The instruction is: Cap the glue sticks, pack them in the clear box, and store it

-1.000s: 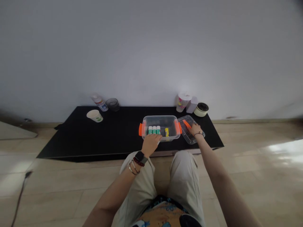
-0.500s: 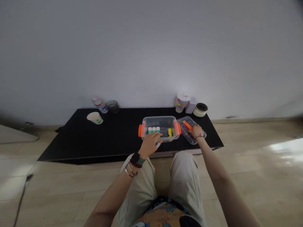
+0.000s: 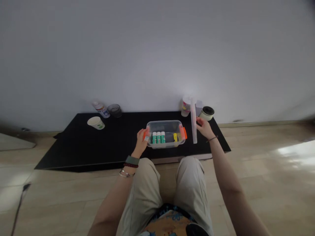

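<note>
The clear lid (image 3: 193, 113) has come up off the black board (image 3: 61, 154) and now stands almost upright on its edge in the person's right hand (image 3: 204, 127), having lain flat under that palm a moment earlier. The left hand (image 3: 140, 141) has moved from the front of the clear plastic box (image 3: 165, 139) to its left end.

The right fingers and thumb pinch the side of the lid, just right of the box, and whether its lower edge touches the board cannot be told. The left fingers curl around the orange latch (image 3: 147, 134) at the box's left end, with the thumb hidden. A dark watch (image 3: 132, 160) and bracelets circle the left wrist.

The open box rests on the board, near its front edge. Inside stand three green-and-white glue sticks (image 3: 158, 137), then a dark item (image 3: 169, 137) and a yellow stick (image 3: 175, 137), with a second orange latch (image 3: 184, 132) on the far end. Along the wall, a paper cup (image 3: 95, 123), a spray bottle (image 3: 100, 109) and a dark jar (image 3: 114, 110) sit to the left, and a plastic cup (image 3: 185, 106), a pale box (image 3: 199, 107) and a round tin (image 3: 206, 113) to the right.
</note>
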`<move>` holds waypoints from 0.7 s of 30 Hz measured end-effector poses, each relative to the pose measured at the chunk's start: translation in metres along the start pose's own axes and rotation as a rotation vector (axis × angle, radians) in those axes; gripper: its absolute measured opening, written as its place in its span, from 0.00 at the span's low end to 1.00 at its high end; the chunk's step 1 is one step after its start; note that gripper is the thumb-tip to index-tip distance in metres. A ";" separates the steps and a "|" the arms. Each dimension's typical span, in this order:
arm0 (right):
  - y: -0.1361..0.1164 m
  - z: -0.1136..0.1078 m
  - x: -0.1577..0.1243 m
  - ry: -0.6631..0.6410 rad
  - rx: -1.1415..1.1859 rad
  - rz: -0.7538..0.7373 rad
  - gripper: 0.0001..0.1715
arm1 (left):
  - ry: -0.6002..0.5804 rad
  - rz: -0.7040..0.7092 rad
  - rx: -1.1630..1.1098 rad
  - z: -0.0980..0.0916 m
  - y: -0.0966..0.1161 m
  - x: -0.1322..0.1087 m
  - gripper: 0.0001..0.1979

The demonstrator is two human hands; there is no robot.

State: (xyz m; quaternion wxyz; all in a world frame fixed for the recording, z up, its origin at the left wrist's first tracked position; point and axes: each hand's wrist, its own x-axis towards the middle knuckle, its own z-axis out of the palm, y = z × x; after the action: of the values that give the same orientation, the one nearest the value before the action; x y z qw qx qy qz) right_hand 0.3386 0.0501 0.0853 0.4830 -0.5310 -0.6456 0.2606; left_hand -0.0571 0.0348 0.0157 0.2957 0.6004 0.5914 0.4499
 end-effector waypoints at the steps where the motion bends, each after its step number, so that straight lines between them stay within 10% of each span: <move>1: -0.007 0.008 0.004 -0.036 0.032 -0.030 0.16 | 0.000 -0.044 -0.043 0.003 -0.003 0.001 0.18; 21: -0.047 0.094 0.007 -0.317 -0.212 -0.150 0.11 | -0.077 -0.188 -0.629 0.008 -0.012 -0.001 0.31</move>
State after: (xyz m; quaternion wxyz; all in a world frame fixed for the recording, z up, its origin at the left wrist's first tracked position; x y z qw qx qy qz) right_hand 0.2336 0.0588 0.0905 0.3348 -0.4817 -0.7751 0.2345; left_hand -0.0555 0.0370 0.0011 0.5290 0.4391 0.4646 0.5581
